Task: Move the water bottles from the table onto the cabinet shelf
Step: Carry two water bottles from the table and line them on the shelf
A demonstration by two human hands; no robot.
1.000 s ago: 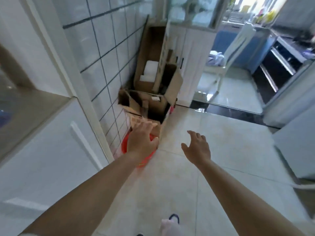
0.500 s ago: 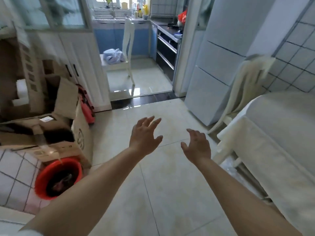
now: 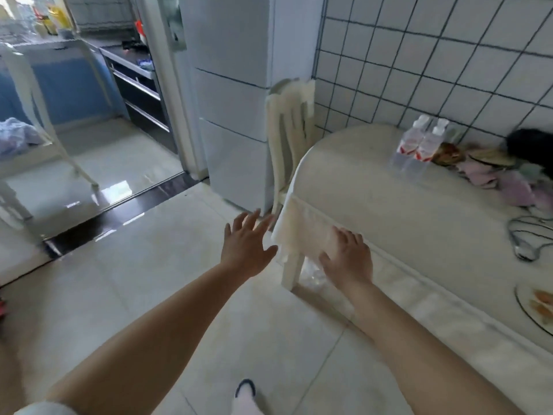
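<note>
**Both hands empty, bottles waiting at the wall**

The left hand [image 3: 246,246] is stretched out over the floor tiles with its fingers spread wide, holding nothing. The right hand [image 3: 347,255] reaches forward too, palm down and fingers loosely straight, in front of the hanging edge of the tablecloth [image 3: 302,232]; whether the fingertips actually brush the cloth I cannot tell.

Two water bottles [image 3: 417,146] stand upright, side by side and touching, at the far side of the table [image 3: 374,190], close to the tiled wall [image 3: 434,61] and well apart from either hand. Just beside them lies a heap of pale pink and lilac cloth [image 3: 508,184] with something dark [image 3: 529,145] behind it. A cable [image 3: 526,238] loops across the tabletop nearer the front, and a glass plate [image 3: 535,307] sits at the right edge.

A cream chair [image 3: 291,127] is tucked between the table and a tall white fridge [image 3: 233,100]. To the left, a doorway opens onto a kitchen with blue cabinets [image 3: 68,88].
</note>
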